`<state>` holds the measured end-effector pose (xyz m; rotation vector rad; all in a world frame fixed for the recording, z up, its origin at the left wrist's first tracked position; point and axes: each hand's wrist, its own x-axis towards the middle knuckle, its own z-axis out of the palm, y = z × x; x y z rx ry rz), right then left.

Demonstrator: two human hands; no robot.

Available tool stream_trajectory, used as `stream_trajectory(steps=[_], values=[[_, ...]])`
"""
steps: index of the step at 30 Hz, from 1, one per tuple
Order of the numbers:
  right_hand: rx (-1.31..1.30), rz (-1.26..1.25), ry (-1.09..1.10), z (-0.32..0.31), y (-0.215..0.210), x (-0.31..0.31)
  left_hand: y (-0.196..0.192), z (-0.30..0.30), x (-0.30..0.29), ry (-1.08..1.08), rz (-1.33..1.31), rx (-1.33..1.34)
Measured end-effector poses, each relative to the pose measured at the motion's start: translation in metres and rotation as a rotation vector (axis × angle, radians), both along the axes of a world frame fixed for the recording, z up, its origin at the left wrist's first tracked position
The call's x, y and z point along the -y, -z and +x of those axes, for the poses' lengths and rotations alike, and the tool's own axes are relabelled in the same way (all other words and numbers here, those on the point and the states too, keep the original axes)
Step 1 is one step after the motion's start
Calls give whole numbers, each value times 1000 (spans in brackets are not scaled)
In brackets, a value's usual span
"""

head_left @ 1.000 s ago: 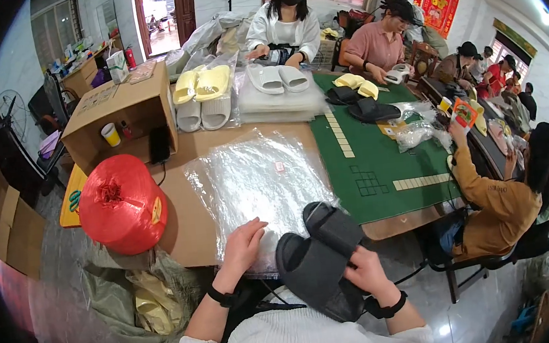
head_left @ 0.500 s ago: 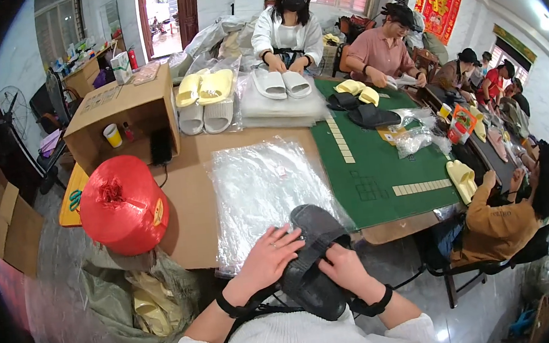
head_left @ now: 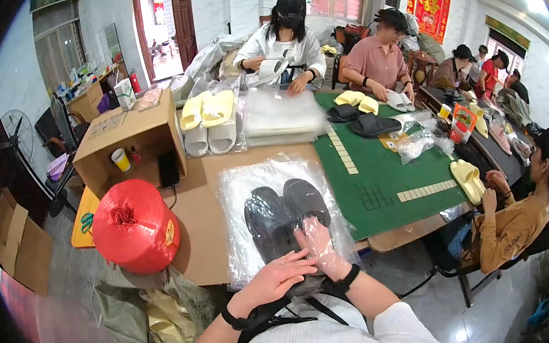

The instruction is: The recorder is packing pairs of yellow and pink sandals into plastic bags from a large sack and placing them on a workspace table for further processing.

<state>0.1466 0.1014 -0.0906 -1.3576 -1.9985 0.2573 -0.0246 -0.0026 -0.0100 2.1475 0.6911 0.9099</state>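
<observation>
has dark slippers (head_left: 270, 225) side by side in clear bag (head_left: 233, 205), on brown surface (head_left: 202, 211). has r hand (head_left: 319, 250) under film too, at rt slipper (head_left: 305, 198); can't tell if clenched or just resting. has l hand (head_left: 277, 278) palm-down nr bag mouth, fingers extended, gripping nothing visible. could drag rt slipper askew when withdrawing r hand, b/c of clingy film. might snag bag lip on black wristband (head_left: 345, 277), b/c so close. could split thin film by shoving too hard. may skid bag twd green mat (head_left: 413, 171) w/ too light a press from l hand.
</observation>
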Motion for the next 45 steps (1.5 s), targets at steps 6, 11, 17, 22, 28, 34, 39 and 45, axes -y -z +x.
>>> stream_trajectory(steps=[6, 11, 17, 22, 28, 34, 39, 45], values=[[-178, 125, 82, -34, -15, -25, 5, -16, 9, -75, -16, -7], [-178, 73, 70, -31, -9, -22, 23, -41, 13, -290, 72, -81], [-237, 91, -221, 13, -42, 67, 41, -41, 37, -689, 79, -261], [-300, 74, -168, 76, -57, 113, 51, -55, 46, -875, -188, -115], [-155, 42, 3, 122, -57, 105, 60, -68, 53, -888, -309, 0], [140, -24, -472, 124, -54, 100, 29, -65, 61, -861, -177, -37], [-63, -95, -403, 127, -41, 97, 46, -85, 56, -574, -71, -70], [-286, -281, -159, 132, -21, 93, 49, -90, 56, -474, -134, -8]])
